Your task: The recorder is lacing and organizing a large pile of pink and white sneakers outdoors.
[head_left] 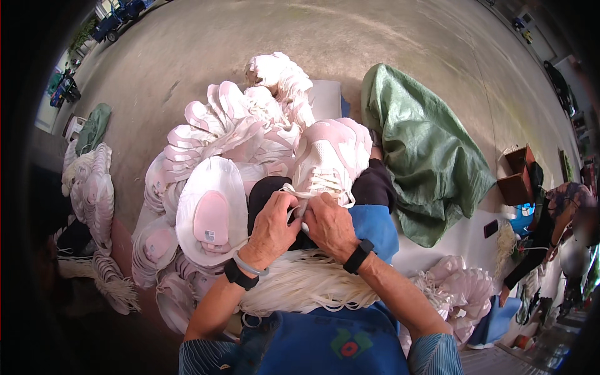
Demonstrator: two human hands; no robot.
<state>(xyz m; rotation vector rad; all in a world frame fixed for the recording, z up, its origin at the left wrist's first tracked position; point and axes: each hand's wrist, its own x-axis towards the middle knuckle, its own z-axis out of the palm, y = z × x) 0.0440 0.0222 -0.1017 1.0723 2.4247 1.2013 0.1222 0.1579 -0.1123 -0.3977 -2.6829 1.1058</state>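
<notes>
A pink and white shoe upper [331, 153] rests across my knees, its toe pointing away from me. A cream shoelace [323, 181] runs in crossed rows through its eyelets. My left hand [273, 222] is closed in a pinch on the lace at the upper's near end. Right beside it, my right hand [328, 226] pinches the lace near the tongue, fingers curled. The fingertips partly hide the lace ends. Below both wrists, a thick bundle of loose cream shoelaces [306, 281] lies over my lap.
Stacked pink and white uppers [212, 128] pile up at my left, with a large one [187, 206] nearest. A green sack [419, 156] stands at the right. More uppers [459, 287] lie at lower right, near another person's arm [528, 269]. A phone [490, 229] lies there too.
</notes>
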